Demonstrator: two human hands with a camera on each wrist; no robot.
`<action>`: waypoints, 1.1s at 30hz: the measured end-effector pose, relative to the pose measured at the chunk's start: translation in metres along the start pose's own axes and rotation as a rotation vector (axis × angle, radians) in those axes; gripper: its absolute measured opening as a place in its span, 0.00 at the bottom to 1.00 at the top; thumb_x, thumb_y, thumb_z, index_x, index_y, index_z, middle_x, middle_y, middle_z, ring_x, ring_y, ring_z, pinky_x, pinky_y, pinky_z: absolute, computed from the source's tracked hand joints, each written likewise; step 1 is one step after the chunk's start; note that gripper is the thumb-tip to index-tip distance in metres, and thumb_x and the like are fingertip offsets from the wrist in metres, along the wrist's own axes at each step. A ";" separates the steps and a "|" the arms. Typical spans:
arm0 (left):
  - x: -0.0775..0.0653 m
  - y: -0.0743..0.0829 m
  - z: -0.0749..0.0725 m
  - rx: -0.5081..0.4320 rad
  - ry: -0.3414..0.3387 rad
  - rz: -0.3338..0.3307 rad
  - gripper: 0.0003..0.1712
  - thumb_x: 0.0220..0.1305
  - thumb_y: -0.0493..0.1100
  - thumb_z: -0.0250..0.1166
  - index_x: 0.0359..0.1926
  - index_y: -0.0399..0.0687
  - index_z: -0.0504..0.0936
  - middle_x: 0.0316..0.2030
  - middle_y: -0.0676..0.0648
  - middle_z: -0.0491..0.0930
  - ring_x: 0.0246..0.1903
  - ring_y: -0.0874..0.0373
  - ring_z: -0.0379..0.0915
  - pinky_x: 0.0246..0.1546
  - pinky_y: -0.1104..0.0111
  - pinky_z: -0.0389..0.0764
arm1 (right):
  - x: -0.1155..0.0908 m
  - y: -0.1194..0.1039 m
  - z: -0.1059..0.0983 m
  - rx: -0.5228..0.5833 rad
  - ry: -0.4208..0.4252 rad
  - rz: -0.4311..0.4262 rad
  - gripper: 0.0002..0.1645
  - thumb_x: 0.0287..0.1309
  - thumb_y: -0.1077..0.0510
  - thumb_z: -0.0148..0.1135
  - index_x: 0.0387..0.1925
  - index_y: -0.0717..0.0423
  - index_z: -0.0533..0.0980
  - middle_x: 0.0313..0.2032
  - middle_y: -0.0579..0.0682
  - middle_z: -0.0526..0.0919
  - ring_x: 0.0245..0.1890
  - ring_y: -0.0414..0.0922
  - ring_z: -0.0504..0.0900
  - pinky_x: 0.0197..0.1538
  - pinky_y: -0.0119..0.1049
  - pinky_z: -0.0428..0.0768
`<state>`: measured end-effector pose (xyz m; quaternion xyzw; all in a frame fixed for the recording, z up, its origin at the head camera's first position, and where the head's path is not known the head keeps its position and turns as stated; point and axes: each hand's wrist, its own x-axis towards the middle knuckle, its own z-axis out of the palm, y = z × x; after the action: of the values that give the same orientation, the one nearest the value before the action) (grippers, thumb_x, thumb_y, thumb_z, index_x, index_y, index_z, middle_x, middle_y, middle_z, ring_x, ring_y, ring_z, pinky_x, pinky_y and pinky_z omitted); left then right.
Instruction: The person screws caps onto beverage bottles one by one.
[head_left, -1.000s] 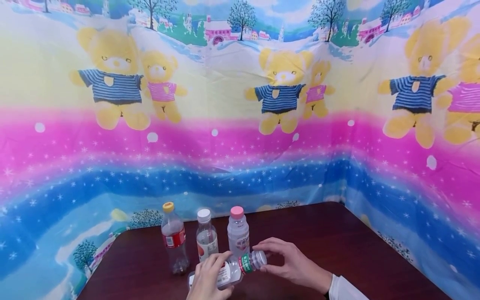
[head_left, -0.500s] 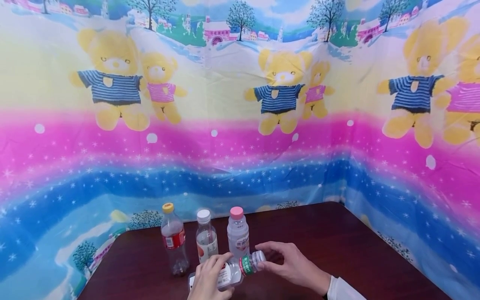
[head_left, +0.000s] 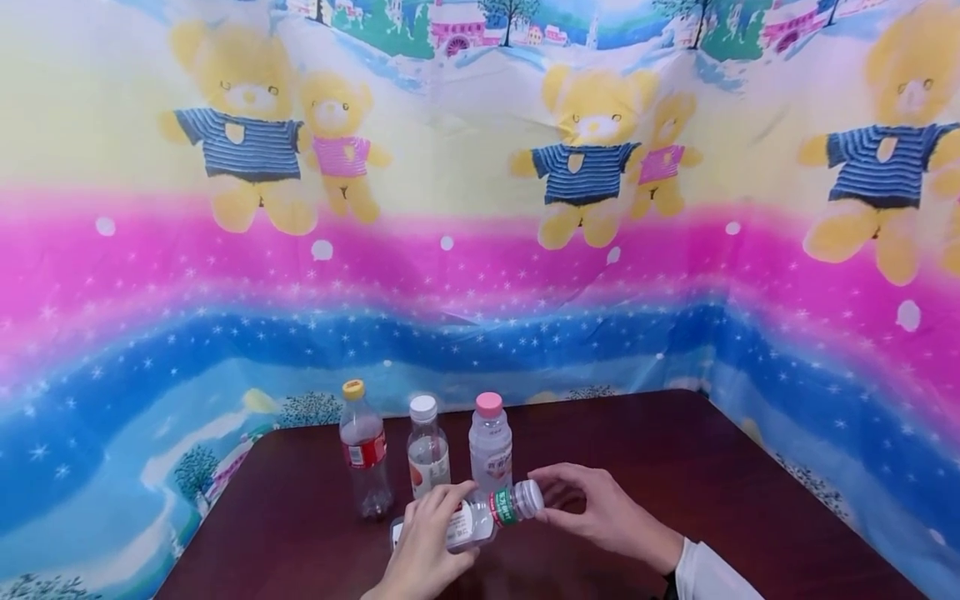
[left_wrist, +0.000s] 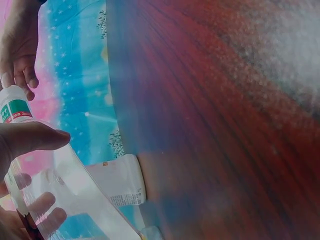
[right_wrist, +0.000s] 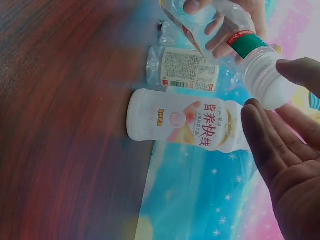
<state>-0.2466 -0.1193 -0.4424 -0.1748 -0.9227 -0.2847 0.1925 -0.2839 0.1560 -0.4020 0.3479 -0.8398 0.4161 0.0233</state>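
My left hand (head_left: 431, 537) grips the body of a clear plastic bottle (head_left: 482, 523), tilted nearly onto its side with its neck to the right. The neck carries a green and red label (right_wrist: 245, 44). At the mouth end is a white cap (right_wrist: 272, 89), which the thumb and fingertips of my right hand (head_left: 603, 510) pinch from both sides. In the left wrist view the left thumb (left_wrist: 37, 139) lies along the bottle, and fingers show through the clear plastic. The base of the bottle is partly covered by the left hand in the head view.
Behind the hands, three bottles stand in a row on the dark wooden table (head_left: 622, 433): a yellow-capped one with a red label (head_left: 365, 454), a white-capped clear one (head_left: 428, 454), and a pink-capped white one (head_left: 491, 450). A patterned curtain (head_left: 450, 275) hangs behind the table.
The head view has shifted, so the table and bottles appear higher and farther right. Both hands keep their places on the tilted bottle and its cap, with slight right-hand finger movement.
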 end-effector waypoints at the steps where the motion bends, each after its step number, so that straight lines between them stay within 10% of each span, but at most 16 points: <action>1: 0.000 0.000 0.000 0.010 0.013 0.008 0.44 0.42 0.46 0.80 0.64 0.59 0.76 0.51 0.55 0.80 0.52 0.54 0.76 0.54 0.49 0.70 | 0.000 0.000 0.000 -0.004 0.001 0.015 0.25 0.63 0.42 0.67 0.58 0.45 0.79 0.44 0.45 0.88 0.40 0.32 0.85 0.43 0.30 0.85; 8: 0.001 -0.001 -0.002 0.040 0.059 0.019 0.44 0.41 0.44 0.81 0.63 0.60 0.76 0.51 0.54 0.81 0.51 0.56 0.77 0.52 0.53 0.71 | 0.007 -0.003 0.002 -0.030 0.026 0.080 0.26 0.64 0.39 0.65 0.58 0.46 0.79 0.45 0.46 0.89 0.40 0.32 0.86 0.41 0.30 0.84; 21: 0.003 -0.001 0.001 0.035 0.034 0.011 0.43 0.42 0.44 0.81 0.64 0.59 0.76 0.51 0.54 0.80 0.52 0.54 0.77 0.55 0.50 0.71 | 0.009 0.000 0.003 -0.058 0.072 -0.117 0.29 0.55 0.59 0.75 0.59 0.43 0.78 0.57 0.49 0.82 0.48 0.35 0.85 0.48 0.37 0.87; 33: 0.001 -0.001 0.000 0.057 0.022 0.015 0.43 0.43 0.44 0.80 0.64 0.60 0.76 0.53 0.54 0.81 0.53 0.55 0.76 0.56 0.50 0.71 | 0.011 0.001 0.004 -0.015 0.001 0.083 0.26 0.64 0.40 0.65 0.58 0.47 0.78 0.44 0.46 0.89 0.39 0.32 0.85 0.41 0.29 0.84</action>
<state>-0.2482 -0.1199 -0.4424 -0.1734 -0.9269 -0.2588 0.2095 -0.2918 0.1466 -0.4014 0.3123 -0.8567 0.4105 0.0093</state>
